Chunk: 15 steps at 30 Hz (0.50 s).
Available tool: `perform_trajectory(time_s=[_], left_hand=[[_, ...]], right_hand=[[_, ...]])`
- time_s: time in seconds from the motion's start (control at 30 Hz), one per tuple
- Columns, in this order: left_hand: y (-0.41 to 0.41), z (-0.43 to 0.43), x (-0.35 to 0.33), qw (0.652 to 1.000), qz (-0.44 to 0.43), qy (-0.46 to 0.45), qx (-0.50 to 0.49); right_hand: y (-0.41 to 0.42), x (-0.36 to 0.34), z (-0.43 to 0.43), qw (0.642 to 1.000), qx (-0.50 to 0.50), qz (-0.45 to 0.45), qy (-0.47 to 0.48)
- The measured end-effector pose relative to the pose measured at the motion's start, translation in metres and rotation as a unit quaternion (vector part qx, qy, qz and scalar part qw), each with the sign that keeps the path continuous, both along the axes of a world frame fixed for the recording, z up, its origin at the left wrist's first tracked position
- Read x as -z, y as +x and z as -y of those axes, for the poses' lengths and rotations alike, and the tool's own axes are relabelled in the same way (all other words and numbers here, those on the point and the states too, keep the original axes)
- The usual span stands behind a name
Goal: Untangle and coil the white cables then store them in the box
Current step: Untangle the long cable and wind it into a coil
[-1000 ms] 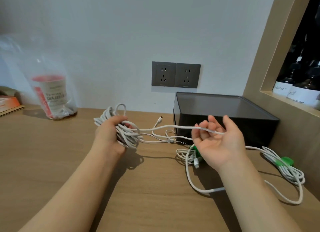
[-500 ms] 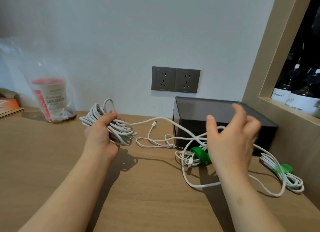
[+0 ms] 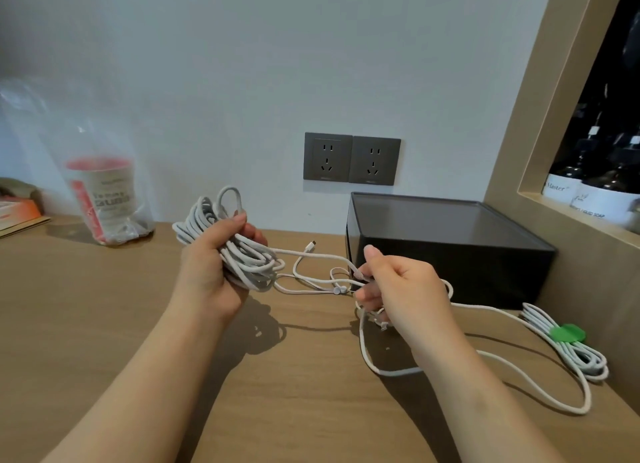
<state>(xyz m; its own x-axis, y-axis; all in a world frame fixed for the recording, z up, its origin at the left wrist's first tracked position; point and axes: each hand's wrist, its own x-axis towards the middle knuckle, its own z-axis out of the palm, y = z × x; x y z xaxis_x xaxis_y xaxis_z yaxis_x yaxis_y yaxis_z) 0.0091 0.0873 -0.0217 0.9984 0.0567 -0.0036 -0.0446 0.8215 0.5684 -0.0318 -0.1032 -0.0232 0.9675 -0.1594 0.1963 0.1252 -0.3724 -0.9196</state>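
Note:
My left hand (image 3: 211, 265) grips a thick bundle of coiled white cable (image 3: 211, 220) above the wooden desk. A loose strand (image 3: 304, 282) runs from it to my right hand (image 3: 401, 289), which pinches the cable just in front of the black box (image 3: 450, 248). More white cable loops over the desk below my right hand (image 3: 381, 369). Another coiled white cable with a green tie (image 3: 568, 341) lies at the right, beside the box. A cable plug (image 3: 312, 243) lies between my hands.
A clear bag holding a red-and-white cup (image 3: 104, 199) stands at the back left. Two grey wall sockets (image 3: 351, 158) sit above the box. A wooden shelf frame with dark bottles (image 3: 588, 185) closes off the right side.
My right hand dropped from above the box down to the loose strand and pinched it. The small coil with a green tie near the box front is now hidden behind it. The left hand rose slightly.

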Motion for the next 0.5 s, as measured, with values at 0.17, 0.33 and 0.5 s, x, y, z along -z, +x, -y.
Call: perform_trajectory(time_s=[0.17,0.33,0.5], left_hand=[[-0.004,0.003,0.004,0.988,0.037,-0.012,0.151],[-0.011,0.016,0.008,0.965,0.027,0.114,0.234],[-0.022,0.031,0.007,0.945,0.003,0.253,0.210]], right_hand=[[0.000,0.003,0.001,0.987,-0.006,0.040,-0.153],[-0.002,0.007,-0.007,0.980,-0.090,0.024,-0.174],[-0.001,0.007,-0.008,0.993,-0.086,0.054,-0.065]])
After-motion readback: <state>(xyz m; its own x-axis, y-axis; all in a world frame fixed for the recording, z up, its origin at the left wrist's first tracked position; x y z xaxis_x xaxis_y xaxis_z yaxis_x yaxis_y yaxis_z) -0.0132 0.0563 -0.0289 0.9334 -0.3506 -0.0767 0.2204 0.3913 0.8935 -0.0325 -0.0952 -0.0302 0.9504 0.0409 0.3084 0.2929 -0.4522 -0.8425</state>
